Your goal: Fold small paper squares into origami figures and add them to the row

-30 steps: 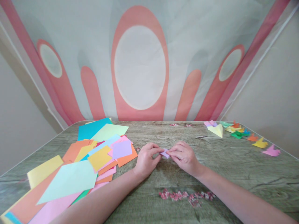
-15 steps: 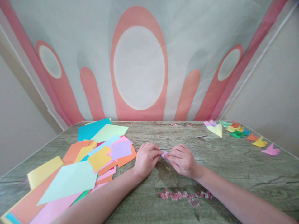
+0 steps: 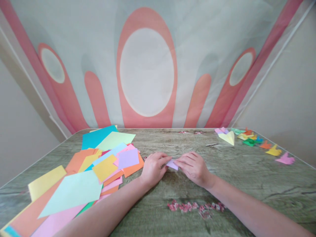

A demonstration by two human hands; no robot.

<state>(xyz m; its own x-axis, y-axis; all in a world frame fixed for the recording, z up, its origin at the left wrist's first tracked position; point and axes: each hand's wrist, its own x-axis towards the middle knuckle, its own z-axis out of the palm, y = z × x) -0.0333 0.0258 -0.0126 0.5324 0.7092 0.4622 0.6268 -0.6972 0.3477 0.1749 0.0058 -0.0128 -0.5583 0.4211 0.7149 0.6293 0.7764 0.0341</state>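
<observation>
A small folded piece of lilac origami paper (image 3: 172,164) is between my hands, just above or on the wood-patterned table (image 3: 197,184). My left hand (image 3: 155,168) pinches its left end between thumb and forefinger. From the other side, my right hand (image 3: 194,168) has its fingertips closed together on the paper's right end. The fingers cover both ends, so the full folded shape does not show.
Loose coloured sheets (image 3: 71,191) lie overlapped on the left, a lilac square (image 3: 128,158) among them near my left hand. Several small folded paper figures (image 3: 274,150) line the right edge, beside a pale yellow folded piece (image 3: 227,137). A printed cloth (image 3: 148,72) hangs behind.
More of the lilac paper shows between my hands now. My right fingertips have shifted slightly along its edge; my left hand has hardly moved.
</observation>
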